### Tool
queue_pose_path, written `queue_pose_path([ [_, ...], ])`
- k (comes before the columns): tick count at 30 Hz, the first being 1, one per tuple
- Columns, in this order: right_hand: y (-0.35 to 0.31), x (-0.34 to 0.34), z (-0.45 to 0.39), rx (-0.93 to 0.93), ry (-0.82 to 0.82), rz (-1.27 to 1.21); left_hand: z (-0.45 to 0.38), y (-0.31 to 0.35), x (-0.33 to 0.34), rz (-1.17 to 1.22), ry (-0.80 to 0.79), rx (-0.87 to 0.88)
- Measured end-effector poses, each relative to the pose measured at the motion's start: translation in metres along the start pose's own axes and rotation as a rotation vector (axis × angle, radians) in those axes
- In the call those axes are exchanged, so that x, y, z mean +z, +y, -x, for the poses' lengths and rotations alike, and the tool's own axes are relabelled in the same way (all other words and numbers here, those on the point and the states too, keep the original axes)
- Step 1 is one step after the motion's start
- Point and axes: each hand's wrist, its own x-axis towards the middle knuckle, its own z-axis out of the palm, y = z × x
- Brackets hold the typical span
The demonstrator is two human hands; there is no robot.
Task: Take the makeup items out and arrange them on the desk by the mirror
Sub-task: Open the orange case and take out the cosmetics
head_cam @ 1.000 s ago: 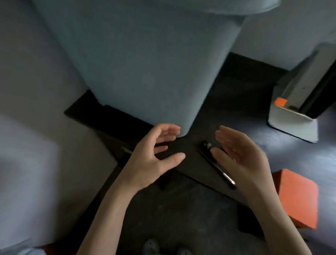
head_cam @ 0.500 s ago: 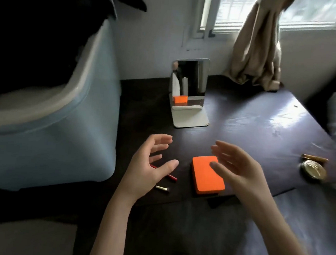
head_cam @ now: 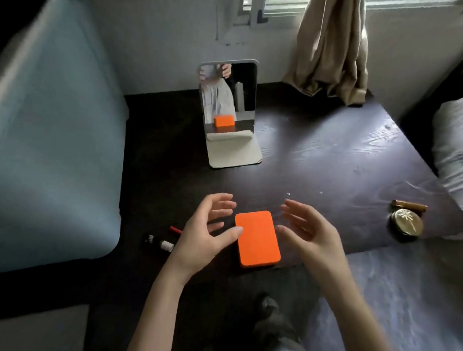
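Head view, orange case [head_cam: 257, 237] on desk [head_cam: 322, 159] between both hands' spread, empty fingers [head_cam: 224, 203], seemingly untouched

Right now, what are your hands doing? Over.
Left hand and right hand open, either side of orange case. Case flat on desk, before mirror. Nothing in the way.

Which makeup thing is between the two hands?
The orange case. The round gold compact sits far right; the small tube lies left.

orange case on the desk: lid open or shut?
Shut. The orange case lies flat on the desk, its top one unbroken face, no lid raised. Both the left hand and right hand flank it, gripping nothing.
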Motion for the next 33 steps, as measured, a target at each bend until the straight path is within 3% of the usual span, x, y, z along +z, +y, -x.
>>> queue_pose_path([
  [13, 0.083, -0.01, -0.076, 0.196, -0.314, 0.242, -0.028, -0.062, 0.071, 0.105, 0.206, -0.375],
  [26, 0.106, 0.015, -0.094, 0.408, -0.338, 0.393, -0.055, -0.097, 0.08, -0.309, -0.032, -0.402],
  [33, 0.113, 0.023, -0.096, 0.604, -0.442, 0.398, -0.059, -0.102, 0.082, -0.253, -0.014, -0.442],
])
